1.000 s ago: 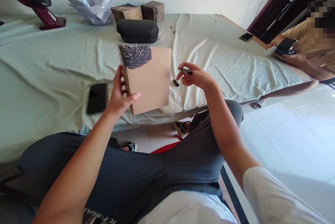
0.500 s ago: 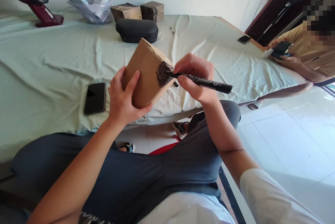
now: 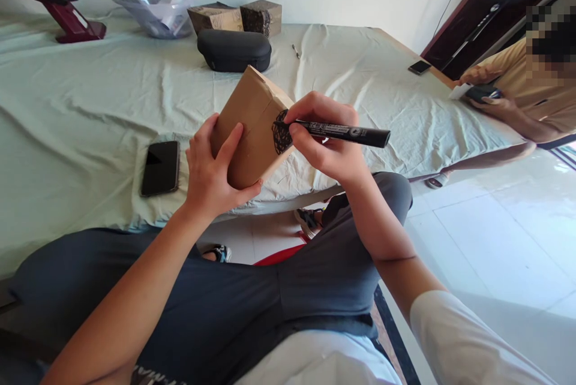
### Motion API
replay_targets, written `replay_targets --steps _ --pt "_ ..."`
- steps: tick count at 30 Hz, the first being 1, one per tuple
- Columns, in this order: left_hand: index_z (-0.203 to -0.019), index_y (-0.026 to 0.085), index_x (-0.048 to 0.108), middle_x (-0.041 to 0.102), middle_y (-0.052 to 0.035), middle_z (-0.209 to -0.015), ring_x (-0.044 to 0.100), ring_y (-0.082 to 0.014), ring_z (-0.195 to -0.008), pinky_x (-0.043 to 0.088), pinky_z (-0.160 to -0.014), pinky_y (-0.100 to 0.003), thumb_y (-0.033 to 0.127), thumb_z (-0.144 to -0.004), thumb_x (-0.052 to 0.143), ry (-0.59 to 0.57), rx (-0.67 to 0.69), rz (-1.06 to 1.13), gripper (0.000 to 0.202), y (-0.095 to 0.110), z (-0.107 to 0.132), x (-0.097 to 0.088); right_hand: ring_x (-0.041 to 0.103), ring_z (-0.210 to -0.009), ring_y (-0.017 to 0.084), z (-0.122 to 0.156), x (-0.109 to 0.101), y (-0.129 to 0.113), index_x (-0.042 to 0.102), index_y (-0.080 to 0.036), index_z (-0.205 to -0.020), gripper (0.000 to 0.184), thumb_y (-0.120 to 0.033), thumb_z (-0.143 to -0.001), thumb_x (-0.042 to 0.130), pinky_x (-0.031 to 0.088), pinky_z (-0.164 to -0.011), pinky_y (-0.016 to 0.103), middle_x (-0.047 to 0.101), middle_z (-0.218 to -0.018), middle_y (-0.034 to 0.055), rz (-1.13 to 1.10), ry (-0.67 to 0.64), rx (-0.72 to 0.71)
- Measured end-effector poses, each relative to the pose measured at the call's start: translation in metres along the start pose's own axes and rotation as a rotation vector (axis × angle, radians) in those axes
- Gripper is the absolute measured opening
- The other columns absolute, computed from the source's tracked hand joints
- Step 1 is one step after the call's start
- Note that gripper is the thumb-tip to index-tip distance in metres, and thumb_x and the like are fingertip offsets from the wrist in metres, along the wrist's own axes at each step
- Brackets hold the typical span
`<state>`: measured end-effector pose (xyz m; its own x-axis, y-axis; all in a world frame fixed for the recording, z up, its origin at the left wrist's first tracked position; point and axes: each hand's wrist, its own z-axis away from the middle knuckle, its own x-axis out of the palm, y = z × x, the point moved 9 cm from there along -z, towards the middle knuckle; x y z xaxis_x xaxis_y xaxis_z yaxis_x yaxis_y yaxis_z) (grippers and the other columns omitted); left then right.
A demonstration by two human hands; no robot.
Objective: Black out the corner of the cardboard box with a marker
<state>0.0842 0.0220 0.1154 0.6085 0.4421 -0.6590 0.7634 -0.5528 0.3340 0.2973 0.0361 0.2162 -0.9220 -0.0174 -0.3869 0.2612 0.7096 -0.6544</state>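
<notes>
My left hand (image 3: 213, 172) grips a small brown cardboard box (image 3: 249, 124) from its near side, held tilted above the edge of the bed. One end of the box bears a patch of black scribble (image 3: 281, 133). My right hand (image 3: 326, 142) is closed round a black marker (image 3: 346, 132), whose tip touches that scribbled patch. The marker's body points to the right.
A black phone (image 3: 160, 167) lies on the pale green sheet (image 3: 90, 109) left of my hand. Farther back are a black case (image 3: 234, 50), two brown blocks (image 3: 236, 17), a clear bag (image 3: 153, 10) and a fan base (image 3: 74, 28). Another person (image 3: 517, 97) sits at right with a phone.
The box went from upright with its broad face toward me to tilted with its scribbled end toward the marker. My right hand brought the marker tip onto the scribble.
</notes>
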Motion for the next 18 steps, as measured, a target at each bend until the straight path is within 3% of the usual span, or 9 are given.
replay_targets --steps 8,12,18 --pt "-0.173 0.042 0.041 0.029 -0.0125 -0.181 0.033 -0.0575 -0.163 0.035 -0.128 -0.078 0.051 -0.062 0.097 0.01 -0.004 0.005 0.125 0.0 0.0 0.0 0.057 -0.072 0.014 0.0 0.004 -0.001 0.066 -0.026 -0.093 0.004 -0.026 -0.097 0.067 0.055 -0.074 0.03 0.065 -0.084 -0.0017 -0.009 -0.006 0.001" --pt "-0.172 0.041 0.041 0.027 -0.0127 -0.182 0.032 -0.0576 -0.163 0.036 -0.127 -0.077 0.05 -0.061 0.098 0.001 0.002 -0.001 0.125 -0.001 -0.001 0.0 0.05 -0.063 0.012 -0.003 0.007 -0.005 0.062 -0.024 -0.075 0.013 -0.019 -0.088 0.062 0.047 -0.063 0.028 0.06 -0.071 -0.0035 -0.12 -0.07 -0.048" --pt "-0.172 0.036 0.042 0.028 -0.0158 -0.18 0.033 -0.0563 -0.163 0.033 -0.131 -0.076 0.055 -0.066 0.096 0.031 0.046 0.051 0.121 -0.002 -0.002 -0.004 0.053 -0.065 0.014 -0.002 -0.002 0.016 0.061 -0.024 -0.073 0.018 -0.032 -0.089 0.063 0.051 -0.063 0.03 0.053 -0.07 -0.002 -0.188 0.007 0.053"
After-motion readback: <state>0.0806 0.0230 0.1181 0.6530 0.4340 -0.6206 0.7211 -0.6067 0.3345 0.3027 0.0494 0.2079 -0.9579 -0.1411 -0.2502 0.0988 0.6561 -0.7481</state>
